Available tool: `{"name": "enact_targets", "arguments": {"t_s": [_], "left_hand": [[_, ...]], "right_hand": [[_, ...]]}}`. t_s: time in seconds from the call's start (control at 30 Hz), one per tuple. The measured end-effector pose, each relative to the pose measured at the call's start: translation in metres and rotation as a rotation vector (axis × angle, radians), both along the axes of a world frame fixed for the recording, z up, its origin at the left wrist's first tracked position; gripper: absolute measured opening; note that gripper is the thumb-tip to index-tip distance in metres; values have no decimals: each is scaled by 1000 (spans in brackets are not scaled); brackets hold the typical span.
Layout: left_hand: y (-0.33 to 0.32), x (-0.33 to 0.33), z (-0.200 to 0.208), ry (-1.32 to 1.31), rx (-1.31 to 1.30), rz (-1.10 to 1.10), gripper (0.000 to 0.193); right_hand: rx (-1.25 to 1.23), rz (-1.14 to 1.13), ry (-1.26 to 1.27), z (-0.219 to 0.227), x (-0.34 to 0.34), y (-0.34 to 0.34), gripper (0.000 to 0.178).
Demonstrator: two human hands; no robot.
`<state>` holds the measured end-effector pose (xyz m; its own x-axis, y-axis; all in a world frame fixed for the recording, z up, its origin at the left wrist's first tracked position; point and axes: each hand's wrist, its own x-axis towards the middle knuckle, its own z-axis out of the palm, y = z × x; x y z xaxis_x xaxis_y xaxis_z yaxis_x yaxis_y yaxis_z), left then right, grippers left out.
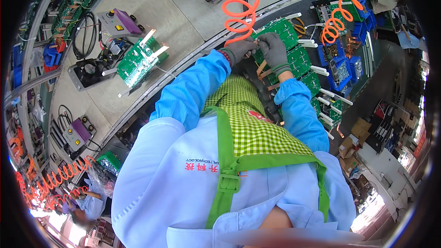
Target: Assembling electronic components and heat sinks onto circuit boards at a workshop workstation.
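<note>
Both of my hands wear grey gloves and meet over the near edge of a row of green circuit boards [283,31]. My left hand [240,50] is closed, its fingertips almost touching those of the other hand. An orange coiled hose [241,14] hangs down right behind it; whether it is joined to anything in that hand is hidden. My right hand [273,49] is closed in a pinch above the boards. Whatever lies between the fingers of either hand is too small to make out. Bent copper strips [262,69] stick out from the boards just below my right hand.
White posts [320,70] jut from the boards' right side. Blue bins [340,74] of small metal parts stand beyond them. Left, another green board [138,64] with copper bars sits by a purple-and-grey control box [120,23] and a black fan [89,70]. A second orange hose [337,20] hangs right.
</note>
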<state>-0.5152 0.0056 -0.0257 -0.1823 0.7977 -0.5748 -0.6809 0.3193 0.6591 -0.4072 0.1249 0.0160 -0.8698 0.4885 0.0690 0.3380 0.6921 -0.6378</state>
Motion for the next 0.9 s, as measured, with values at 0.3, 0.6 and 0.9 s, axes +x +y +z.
{"name": "enact_targets", "arguments": {"t_s": [0.3,0.6,0.9], "left_hand": [[3,5,-10,126,17,8,7],[-1,9,-25,118,55,7,12],[-3,8,-24,3,60,104,10]], "right_hand": [[143,-23,-61,-4,-3,-3,14],[133,-198,-246,5,-13,-16,35],[-95,-57,3,10,0,-14,41]]}}
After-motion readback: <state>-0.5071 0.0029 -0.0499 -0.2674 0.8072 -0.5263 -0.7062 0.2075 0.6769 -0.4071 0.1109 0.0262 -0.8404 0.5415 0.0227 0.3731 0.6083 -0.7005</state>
